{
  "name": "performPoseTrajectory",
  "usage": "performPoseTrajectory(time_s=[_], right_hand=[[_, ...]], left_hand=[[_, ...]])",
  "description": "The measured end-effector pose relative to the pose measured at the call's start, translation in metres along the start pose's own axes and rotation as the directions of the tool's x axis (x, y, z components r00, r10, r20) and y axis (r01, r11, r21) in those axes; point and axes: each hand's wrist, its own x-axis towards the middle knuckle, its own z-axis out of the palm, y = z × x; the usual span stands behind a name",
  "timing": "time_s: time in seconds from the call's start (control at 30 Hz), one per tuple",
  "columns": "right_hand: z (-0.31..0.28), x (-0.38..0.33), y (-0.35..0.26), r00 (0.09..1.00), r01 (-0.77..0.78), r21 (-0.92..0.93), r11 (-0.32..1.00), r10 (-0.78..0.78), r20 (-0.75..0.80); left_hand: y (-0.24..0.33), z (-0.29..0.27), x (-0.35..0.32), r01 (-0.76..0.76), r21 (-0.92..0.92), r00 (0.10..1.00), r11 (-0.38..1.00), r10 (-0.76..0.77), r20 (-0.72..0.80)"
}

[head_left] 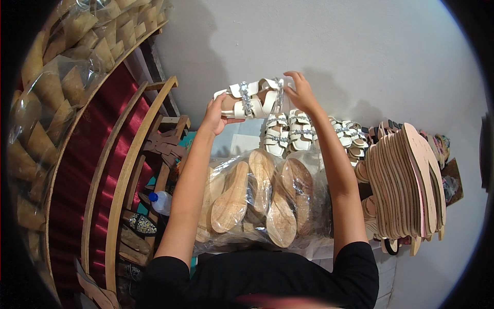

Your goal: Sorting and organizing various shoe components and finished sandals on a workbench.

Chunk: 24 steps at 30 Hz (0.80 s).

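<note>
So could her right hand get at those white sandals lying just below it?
Probably yes: the right hand is just above the row of white sandals, nothing between, but it grips the raised white sandal.

Sandal above bagged soles

Sandal workshop: stacked soles

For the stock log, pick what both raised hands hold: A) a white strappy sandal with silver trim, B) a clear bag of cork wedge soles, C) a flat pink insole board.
A: the left hand and right hand grip opposite ends of the white strappy sandal with silver trim.
</note>
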Motion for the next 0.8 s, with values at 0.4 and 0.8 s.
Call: performPoseTrajectory(time_s=[0.4,0.8], right_hand=[[0.044,-0.022,0.001,0.845,0.179,-0.282,0.943,-0.001,0.534],[0.082,-0.020,0.058,0.619,-0.253,-0.610,0.751,0.610,0.495]], left_hand=[[-0.029,-0.013,0.010,-0.006,0.143,0.938,0.990,0.054,-0.341],[-0.062,-0.042,0.019,-0.002,-0.067,0.967,0.998,-0.015,-0.255]])
